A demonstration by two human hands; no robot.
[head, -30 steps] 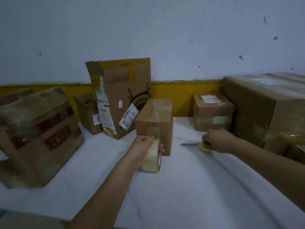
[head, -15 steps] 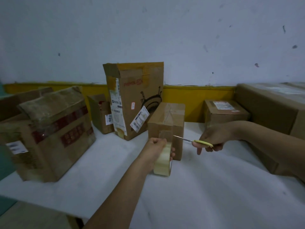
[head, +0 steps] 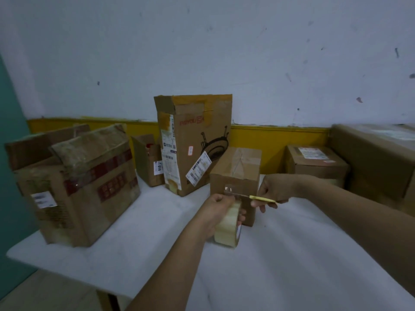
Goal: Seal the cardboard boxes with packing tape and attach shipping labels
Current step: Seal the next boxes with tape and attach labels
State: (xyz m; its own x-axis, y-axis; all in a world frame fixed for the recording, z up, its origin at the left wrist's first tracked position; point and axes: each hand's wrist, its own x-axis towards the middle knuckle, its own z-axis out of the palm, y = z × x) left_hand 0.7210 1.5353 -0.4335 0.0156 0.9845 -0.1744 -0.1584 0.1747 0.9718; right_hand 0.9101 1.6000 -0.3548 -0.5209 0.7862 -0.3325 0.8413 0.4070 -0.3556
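Cardboard, brown and creased, makes up the small box (head: 235,178) standing on the white table (head: 292,254) right in front of the person. Its top flaps already carry a strip of clear tape that runs over the front edge and part of the way down the near face. From where that strip ends, the tape stretches back to the tape roll (head: 228,225), which hangs just below and in front of the box, so the length between them looks taut, I'd guess to give the blade a clean line to cut.

Wrapped around the roll is the left hand (head: 215,212), fingers curled through and over it, pulling it slightly down and toward the person. The right hand (head: 272,191) comes in from the side, clenched on the yellow handles of a pair of scissors (head: 249,196); the blades point left and lie across the tape close against the box face. Whether the blades are parted or already closing I cannot tell.

Further out, a tall box (head: 197,140) with printed labels stands upright behind, a large battered box (head: 80,189) sits to the left, and a labelled box (head: 314,164) rests to the right by the yellow wall band (head: 280,138).
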